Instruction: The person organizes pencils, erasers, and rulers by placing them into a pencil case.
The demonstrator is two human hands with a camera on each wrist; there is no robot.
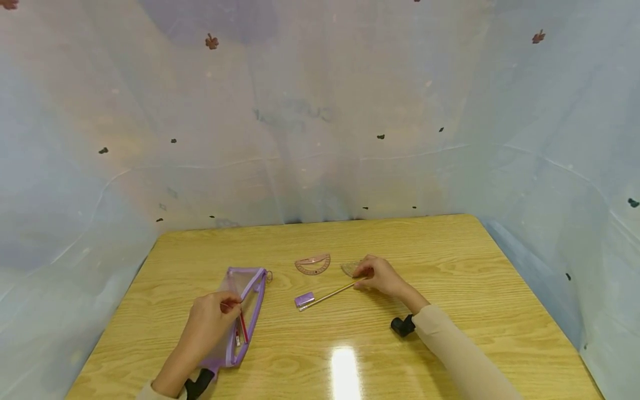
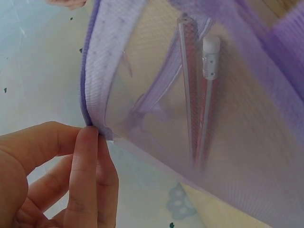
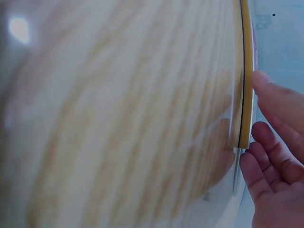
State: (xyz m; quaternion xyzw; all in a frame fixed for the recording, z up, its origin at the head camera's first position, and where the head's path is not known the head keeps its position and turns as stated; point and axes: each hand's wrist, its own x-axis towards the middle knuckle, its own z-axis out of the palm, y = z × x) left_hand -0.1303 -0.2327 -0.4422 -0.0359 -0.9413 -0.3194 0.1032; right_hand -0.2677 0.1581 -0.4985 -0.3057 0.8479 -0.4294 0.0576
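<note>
The rim of a lilac mesh pouch (image 1: 255, 317), in which two red pencils (image 2: 190, 90) are contained, is pinched by the left hand (image 1: 212, 318). To the pouch's right on the table (image 1: 425, 244), a gold pencil (image 1: 327, 296) is grasped near one end by the right hand (image 1: 384, 278). Also right of the pouch are seen a purple block (image 1: 304, 299), a pink protractor (image 1: 312, 271) and a clear protractor (image 1: 348, 269), partly hidden.

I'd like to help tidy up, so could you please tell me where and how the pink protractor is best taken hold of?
I'd take the pink protractor by its curved rim, coming from above on the near side: it lies flat, with that curve facing near and its straight edge turned away.
</note>
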